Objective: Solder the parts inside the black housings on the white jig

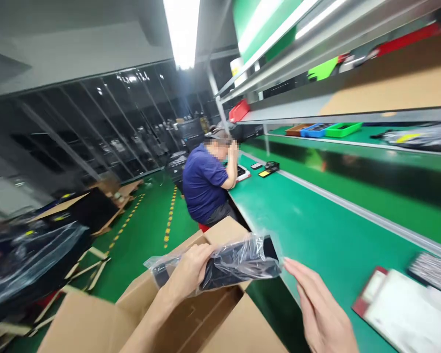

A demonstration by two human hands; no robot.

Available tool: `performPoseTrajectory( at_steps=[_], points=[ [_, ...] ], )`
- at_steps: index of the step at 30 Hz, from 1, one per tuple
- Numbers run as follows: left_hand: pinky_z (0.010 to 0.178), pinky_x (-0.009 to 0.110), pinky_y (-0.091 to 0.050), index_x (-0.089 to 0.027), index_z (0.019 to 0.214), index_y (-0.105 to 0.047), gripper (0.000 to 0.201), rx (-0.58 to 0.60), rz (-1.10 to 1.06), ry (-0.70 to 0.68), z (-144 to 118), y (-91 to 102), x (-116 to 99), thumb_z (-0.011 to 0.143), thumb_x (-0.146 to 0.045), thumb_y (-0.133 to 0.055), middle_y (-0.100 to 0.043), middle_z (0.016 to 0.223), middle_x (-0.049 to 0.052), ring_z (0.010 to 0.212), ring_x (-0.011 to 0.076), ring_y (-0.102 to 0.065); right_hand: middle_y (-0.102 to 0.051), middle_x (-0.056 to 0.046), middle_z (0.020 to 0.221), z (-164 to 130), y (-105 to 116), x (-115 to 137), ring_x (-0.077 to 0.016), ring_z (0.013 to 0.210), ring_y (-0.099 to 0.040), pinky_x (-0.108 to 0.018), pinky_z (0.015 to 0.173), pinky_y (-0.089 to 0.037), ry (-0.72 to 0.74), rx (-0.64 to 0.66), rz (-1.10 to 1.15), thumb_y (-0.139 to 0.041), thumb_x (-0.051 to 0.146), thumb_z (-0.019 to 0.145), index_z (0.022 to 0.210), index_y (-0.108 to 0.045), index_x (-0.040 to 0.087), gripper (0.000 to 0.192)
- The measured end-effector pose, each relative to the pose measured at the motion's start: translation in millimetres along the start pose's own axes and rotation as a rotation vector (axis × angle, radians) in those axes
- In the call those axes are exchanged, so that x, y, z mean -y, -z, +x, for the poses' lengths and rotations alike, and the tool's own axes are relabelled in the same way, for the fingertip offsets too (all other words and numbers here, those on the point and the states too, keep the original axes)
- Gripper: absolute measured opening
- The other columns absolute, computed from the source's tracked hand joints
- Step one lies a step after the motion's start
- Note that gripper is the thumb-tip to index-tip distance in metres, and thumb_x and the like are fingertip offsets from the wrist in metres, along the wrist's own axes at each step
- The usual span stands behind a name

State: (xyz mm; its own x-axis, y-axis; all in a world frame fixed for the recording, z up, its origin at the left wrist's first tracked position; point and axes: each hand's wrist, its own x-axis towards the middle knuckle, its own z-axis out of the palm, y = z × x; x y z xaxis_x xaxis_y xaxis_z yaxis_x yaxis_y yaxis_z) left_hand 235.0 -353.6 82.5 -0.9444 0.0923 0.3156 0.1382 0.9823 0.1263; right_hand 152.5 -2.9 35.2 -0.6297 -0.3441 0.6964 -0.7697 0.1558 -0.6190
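1. Head view is showing the left hand [189, 272] closing its fingers around a black item in a clear plastic bag [228, 262], holding it above an open cardboard box [191, 318].
2. The right hand [321, 314] is lying open and flat, fingers stretched out, holding nothing; its fingertips are sitting just beside the right end of the bag, and whether they are touching it is not clear.
3. The box flaps are standing open between the person and the green workbench [316, 220]; what is lying inside the box is not visible from here.
4. A white sheet on a red-edged board [400, 309] is lying on the bench just right of the right hand, with a dark striped item [431, 269] beside it further along.
5. A co-worker in a blue shirt [204, 184] is sitting further along the bench, leaning on it with one hand raised to the head.
6. Small devices [266, 169] are lying on the bench near that person.
7. Across the bench, an orange, a blue and a green tray [343, 129] are sitting in a row; their contents are too small to tell.
8. A red bin [239, 110] is sitting on the upper shelf.
9. To the left, bagged dark goods [29, 264] and flattened cartons [95, 201] are lying on the green floor, blurred.
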Motion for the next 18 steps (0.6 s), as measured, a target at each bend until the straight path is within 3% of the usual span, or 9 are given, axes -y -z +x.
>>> performPoseTrajectory(
  at_steps=[3,6,9,11,13,15,16,18],
  points=[
    [0.086,0.036,-0.054,-0.022,0.131,-0.064,0.043,0.014,-0.014,-0.16,42.2,-7.1,-36.4,0.101,-0.007,-0.038,-0.073,0.11,0.008,0.096,0.0234,-0.068,-0.076,-0.003,0.087,16.0,13.3,-11.0,-0.0178,0.067,-0.074,-0.028,0.07,-0.066,-0.266,0.065,0.036,-0.042,0.031,0.11,0.128,-0.071,0.025,0.035],
    [0.083,0.038,-0.052,-0.021,0.129,-0.064,0.044,0.046,0.017,-0.298,80.6,-18.5,-66.0,0.1,-0.005,-0.037,-0.072,0.106,0.008,0.092,0.0246,-0.067,-0.076,-0.002,0.077,11.3,26.1,-18.2,-0.0218,0.057,-0.072,-0.032,0.06,-0.062,-0.475,0.116,-0.158,-0.055,0.047,0.105,0.12,-0.072,0.023,0.033],
    [0.079,0.039,-0.051,-0.019,0.128,-0.064,0.045,-0.004,0.073,-0.435,115.6,-32.8,-99.3,0.099,-0.001,-0.034,-0.07,0.101,0.009,0.086,0.0247,-0.065,-0.077,-0.007,0.081,1.9,38.6,-24.1,-0.0292,0.066,-0.076,-0.032,0.051,-0.051,-0.426,-0.005,-0.67,-0.061,0.056,0.1,0.106,-0.073,0.02,0.038],
    [0.079,0.04,-0.051,-0.017,0.131,-0.063,0.045,-0.067,0.088,-0.511,135.6,-37.8,-125.5,0.101,-0.001,-0.034,-0.07,0.098,0.01,0.085,0.0243,-0.065,-0.074,-0.008,0.073,1.4,51.8,-28.8,-0.0286,0.061,-0.074,-0.03,0.047,-0.039,-0.35,-0.116,-0.961,-0.054,0.052,0.105,0.096,-0.072,0.018,0.039],
    [0.084,0.041,-0.053,-0.016,0.132,-0.063,0.041,-0.174,0.081,-0.575,150.6,-35.2,-150.5,0.105,-0.004,-0.036,-0.07,0.099,0.01,0.091,0.025,-0.066,-0.069,-0.007,0.062,5.5,71.9,-34.0,-0.025,0.055,-0.07,-0.029,0.048,-0.031,-0.324,-0.181,-1.1,-0.049,0.047,0.108,0.091,-0.072,0.017,0.041],
    [0.102,0.048,-0.052,-0.02,0.139,-0.061,0.032,-0.336,0.086,-0.569,158.2,-26.5,-166.9,0.11,-0.02,-0.047,-0.07,0.117,0.013,0.117,0.0309,-0.065,-0.069,-0.007,0.061,10.2,98.2,-38.5,-0.0232,0.053,-0.067,-0.028,0.05,-0.027,-0.393,-0.241,-1.173,-0.046,0.049,0.108,0.091,-0.073,0.018,0.045],
    [0.113,0.055,-0.046,-0.022,0.145,-0.058,0.037,-0.43,0.098,-0.511,159.1,-21.9,-169.8,0.11,-0.034,-0.056,-0.066,0.132,0.016,0.135,0.0366,-0.056,-0.07,-0.007,0.063,11.6,112.6,-40.2,-0.0234,0.053,-0.066,-0.028,0.05,-0.026,-0.458,-0.276,-1.198,-0.045,0.051,0.108,0.094,-0.074,0.018,0.046],
    [0.125,0.068,-0.029,-0.024,0.157,-0.048,0.075,-0.597,0.095,-0.278,157.1,-17.7,-163.3,0.097,-0.064,-0.069,-0.045,0.16,0.019,0.157,0.0473,-0.026,-0.072,-0.008,0.067,11.7,140.7,-41.8,-0.0251,0.054,-0.066,-0.027,0.05,-0.025,-0.624,-0.327,-1.199,-0.047,0.056,0.105,0.101,-0.076,0.021,0.046]
  ],
)
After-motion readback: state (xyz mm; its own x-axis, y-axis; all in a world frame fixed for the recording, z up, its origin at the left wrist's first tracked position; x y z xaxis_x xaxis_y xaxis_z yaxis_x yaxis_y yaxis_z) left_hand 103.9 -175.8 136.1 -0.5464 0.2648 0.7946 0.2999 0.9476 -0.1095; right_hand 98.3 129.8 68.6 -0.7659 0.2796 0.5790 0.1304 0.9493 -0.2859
